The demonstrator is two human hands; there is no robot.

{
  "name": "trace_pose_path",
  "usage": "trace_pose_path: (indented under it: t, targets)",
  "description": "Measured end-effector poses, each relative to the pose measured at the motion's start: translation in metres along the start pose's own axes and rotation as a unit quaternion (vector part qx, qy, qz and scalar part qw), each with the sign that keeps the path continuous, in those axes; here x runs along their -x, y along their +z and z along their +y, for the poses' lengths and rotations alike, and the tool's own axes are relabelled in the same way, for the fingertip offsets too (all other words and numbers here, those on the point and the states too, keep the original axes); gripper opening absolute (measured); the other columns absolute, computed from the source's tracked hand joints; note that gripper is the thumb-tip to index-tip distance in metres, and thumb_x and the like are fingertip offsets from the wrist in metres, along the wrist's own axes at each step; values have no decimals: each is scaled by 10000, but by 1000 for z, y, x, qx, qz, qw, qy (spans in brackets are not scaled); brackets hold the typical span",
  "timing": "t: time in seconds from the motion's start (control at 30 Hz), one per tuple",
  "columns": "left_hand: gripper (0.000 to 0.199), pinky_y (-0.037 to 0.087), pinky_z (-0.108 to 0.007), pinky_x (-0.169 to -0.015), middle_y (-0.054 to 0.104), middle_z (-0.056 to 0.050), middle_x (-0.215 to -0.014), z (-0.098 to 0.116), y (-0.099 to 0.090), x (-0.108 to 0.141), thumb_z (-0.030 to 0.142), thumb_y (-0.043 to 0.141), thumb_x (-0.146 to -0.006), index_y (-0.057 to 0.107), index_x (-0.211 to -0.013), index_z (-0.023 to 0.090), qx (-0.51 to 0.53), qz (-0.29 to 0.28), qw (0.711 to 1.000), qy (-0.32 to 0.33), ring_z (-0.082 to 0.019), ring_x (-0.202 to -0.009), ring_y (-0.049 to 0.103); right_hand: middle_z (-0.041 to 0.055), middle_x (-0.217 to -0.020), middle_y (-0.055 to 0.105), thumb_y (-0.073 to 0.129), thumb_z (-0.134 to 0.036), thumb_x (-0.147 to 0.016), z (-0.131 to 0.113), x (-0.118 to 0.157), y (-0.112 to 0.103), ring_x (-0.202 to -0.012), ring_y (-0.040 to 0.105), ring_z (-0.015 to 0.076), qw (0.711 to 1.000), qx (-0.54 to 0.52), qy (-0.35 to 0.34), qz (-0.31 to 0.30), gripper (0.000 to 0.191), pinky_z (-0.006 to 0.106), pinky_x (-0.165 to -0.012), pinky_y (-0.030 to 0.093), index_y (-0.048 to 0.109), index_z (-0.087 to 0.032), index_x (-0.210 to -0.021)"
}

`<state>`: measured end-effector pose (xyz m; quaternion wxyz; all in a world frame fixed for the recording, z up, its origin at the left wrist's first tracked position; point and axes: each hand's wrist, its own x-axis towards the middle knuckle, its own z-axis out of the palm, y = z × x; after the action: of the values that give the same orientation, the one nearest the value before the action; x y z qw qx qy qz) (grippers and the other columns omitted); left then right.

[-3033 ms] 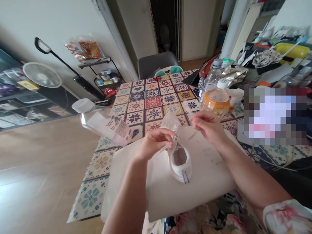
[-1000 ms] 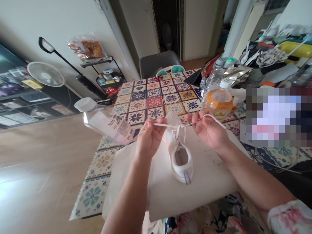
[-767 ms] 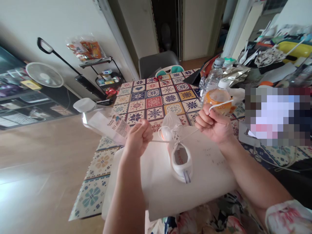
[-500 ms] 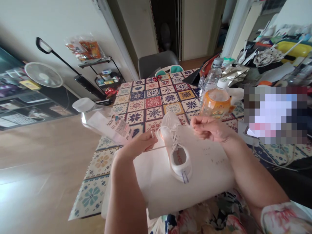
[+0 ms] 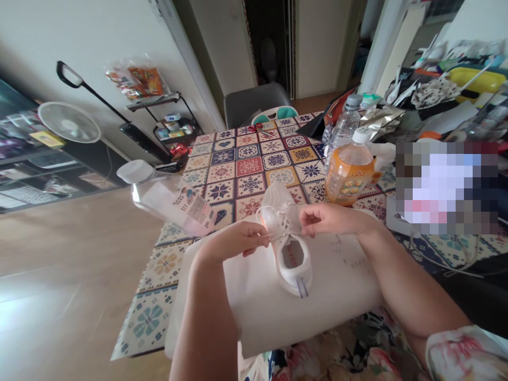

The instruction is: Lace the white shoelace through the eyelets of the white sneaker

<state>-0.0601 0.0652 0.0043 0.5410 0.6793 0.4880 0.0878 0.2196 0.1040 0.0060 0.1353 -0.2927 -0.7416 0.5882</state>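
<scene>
A white lace-up sneaker (image 5: 292, 272) lies on a white board or mat (image 5: 254, 296), toe pointing away from me and heel tab toward me. Its laces cross over the tongue, and loose ends run out to both sides. At the shoe's left side my left hand (image 5: 248, 238) pinches a white shoelace between thumb and fingers. My right hand (image 5: 317, 218) is closed beside the upper right of the shoe, its fingertips on the lace there. The lace inside the right fingers is mostly hidden.
Left of the board stands a clear jar (image 5: 170, 198) with a white lid. An orange-labelled bottle (image 5: 349, 174) and a clear plastic bottle (image 5: 345, 124) stand to the right, near piled clutter. Red-handled scissors (image 5: 257, 127) lie at the far end of the patterned tablecloth (image 5: 250, 166).
Both hands have moved inward, closer to the shoe's opening; the right hand has also come down toward me. The shoe has stayed in place.
</scene>
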Motion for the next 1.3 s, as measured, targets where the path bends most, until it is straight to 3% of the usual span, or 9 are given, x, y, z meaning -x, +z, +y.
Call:
trace_pose_path:
  t: [0.17, 0.3, 0.43, 0.53, 0.63, 0.87, 1.0, 1.1, 1.3]
  targets:
    - [245, 455, -262, -701, 613, -2, -751, 2, -5, 3, 433, 633, -852, 644, -804, 193, 42, -41, 993, 98, -136, -714, 562, -31, -700, 582, 747, -429, -769, -4, 6, -10, -598, 478, 90, 997, 27, 50, -48, 290, 233, -593, 362, 647, -159, -806]
    - [215, 443, -298, -854, 627, -49, -931, 4, -6, 3, 385, 650, -866, 680, -796, 185, 43, -5, 969, 245, -166, -897, 575, -24, -739, 583, 772, -411, -766, -10, 11, -14, -690, 500, 102, 997, -51, -48, -37, 280, 246, -680, 384, 666, -157, -719]
    - [211, 453, -308, -854, 673, -73, -999, 7, 5, -7, 385, 701, -836, 679, -789, 181, 159, 51, 934, 316, -187, -955, 599, 18, -933, 668, 787, -419, -766, -6, 5, -1, -831, 590, 120, 962, -242, -128, 7, 276, 264, -789, 439, 680, -167, -732]
    - [209, 477, -283, -727, 705, -60, -881, 12, 20, -18, 386, 717, -823, 688, -806, 180, 252, 57, 915, 310, -167, -820, 626, 9, -861, 710, 796, -426, -761, 1, -7, 14, -813, 649, 132, 927, -353, -123, 20, 262, 290, -809, 481, 686, -190, -784]
    - [227, 477, -258, -650, 675, -30, -720, 20, 33, -26, 369, 788, -753, 703, -730, 161, 295, 93, 903, 299, -136, -680, 613, -17, -719, 697, 809, -435, -743, 7, -17, 27, -690, 646, 115, 915, -383, -121, 44, 272, 258, -692, 497, 690, -193, -781]
    - [145, 544, -243, -659, 698, -20, -709, 31, 40, -26, 221, 860, -659, 736, -697, 156, 363, 112, 886, 267, -124, -643, 672, -15, -710, 696, 818, -386, -725, 3, -22, 42, -593, 595, 87, 931, -312, -121, 148, 233, 239, -609, 499, 738, -187, -817]
    - [330, 564, -232, -630, 711, 14, -686, 32, 40, -27, 162, 909, -550, 719, -819, 174, 416, 126, 876, 210, -116, -591, 681, -34, -680, 673, 829, -326, -705, 0, -22, 46, -567, 605, 88, 938, -251, -123, 206, 219, 213, -538, 473, 673, -196, -786]
    - [390, 579, -254, -635, 725, 4, -679, 34, 41, -29, 186, 914, -541, 714, -875, 163, 414, 134, 882, 182, -138, -586, 698, -36, -636, 646, 785, -301, -748, -1, -20, 47, -564, 602, 90, 949, -213, -115, 202, 174, 212, -542, 469, 654, -191, -780]
    - [302, 538, -194, -560, 694, 21, -593, 38, 45, -28, 183, 916, -522, 662, -680, 140, 390, 183, 882, 190, -108, -541, 670, -18, -735, 647, 763, -268, -741, -5, -14, 44, -628, 591, 92, 954, -209, -105, 189, 170, 218, -586, 475, 646, -186, -833]
